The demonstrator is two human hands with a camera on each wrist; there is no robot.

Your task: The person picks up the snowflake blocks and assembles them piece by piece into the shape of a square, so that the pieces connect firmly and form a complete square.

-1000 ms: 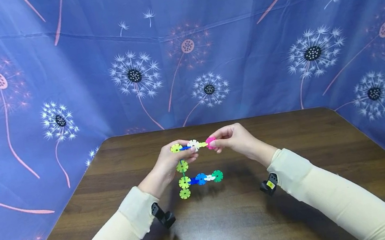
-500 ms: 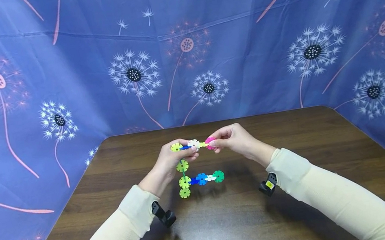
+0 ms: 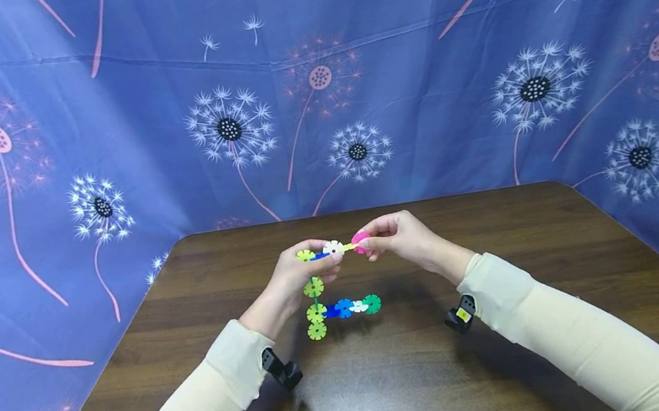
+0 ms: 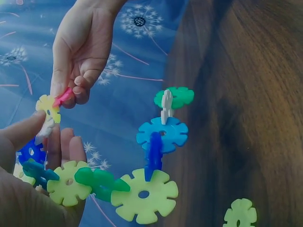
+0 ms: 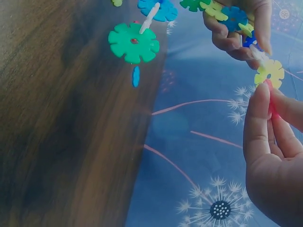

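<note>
Landmark: pink disc (image 3: 361, 239), notched plastic, off the desk surface. Right hand (image 3: 405, 238) just right of pink disc, thumb and fingers pinching it. Narrow yellow disc (image 3: 349, 247), seen near edge-on, touches pink disc on its left; how deep the slots sit, can't tell.

Left hand (image 3: 291, 275) left of pink disc, thumb and fingers gripping white disc (image 3: 333, 250), which is next after narrow yellow disc. Further left of pink disc: blue piece (image 3: 320, 256), then corner yellow disc (image 3: 306, 256).

Rest of chain drops down on the near side, lower left of pink disc: middle yellow disc (image 3: 313, 287), lower yellow disc (image 3: 316, 313), end yellow disc (image 3: 317, 331). Side branch runs right, ending nearer the person than pink disc: dark blue piece (image 3: 332, 311), light blue disc (image 3: 345, 308), second white disc (image 3: 358, 307), green disc (image 3: 372, 304).

Brown wood desk (image 3: 388, 394) below pink disc; blue dandelion-print cloth (image 3: 413, 81) beyond it.
</note>
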